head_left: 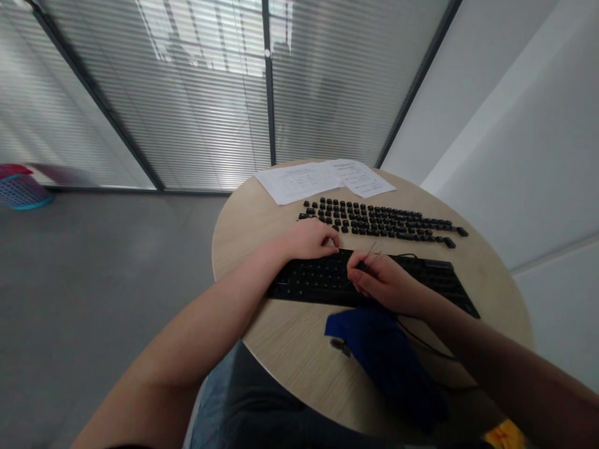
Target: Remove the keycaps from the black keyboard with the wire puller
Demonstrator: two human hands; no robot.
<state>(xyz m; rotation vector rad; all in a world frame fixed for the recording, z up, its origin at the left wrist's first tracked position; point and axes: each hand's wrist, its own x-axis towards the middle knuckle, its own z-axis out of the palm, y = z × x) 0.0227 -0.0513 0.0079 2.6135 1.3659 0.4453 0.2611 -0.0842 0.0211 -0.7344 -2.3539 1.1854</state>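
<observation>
A black keyboard (311, 284) lies across the round table, its left part showing bare key positions. My left hand (311, 239) rests over its upper left edge with the fingers curled and the thumb near them; anything between the fingertips is too small to make out. Above the middle of the keyboard, my right hand (386, 280) is closed around a wire keycap puller (373, 247), whose thin wires stick out past the fingers. Beyond the keyboard, loose black keycaps (358, 221) are set out in rows. My right hand and forearm cover part of the keyboard.
Printed sheets (304, 181) lie at the table's (276, 330) far edge. A blue cloth (379, 349) is bunched near me, with a small dark object (340, 347) beside it. A black cable (425, 344) runs under my right forearm. A basket (23, 190) stands on the floor at left.
</observation>
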